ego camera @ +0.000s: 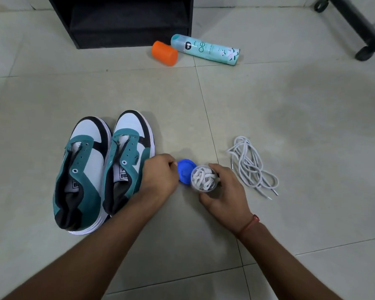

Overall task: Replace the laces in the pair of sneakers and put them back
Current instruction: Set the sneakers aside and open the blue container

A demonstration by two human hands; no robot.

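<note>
The pair of sneakers stood side by side on the tiled floor, unlaced, long axes running away from the person, toes pointing away. Just right of them, the left hand pinched a blue lid, while the right hand gripped a clear jar holding flat white laces. Loose white round laces lay farther right.

1 head view (wide-angle), steeply down at nearby floor.
</note>
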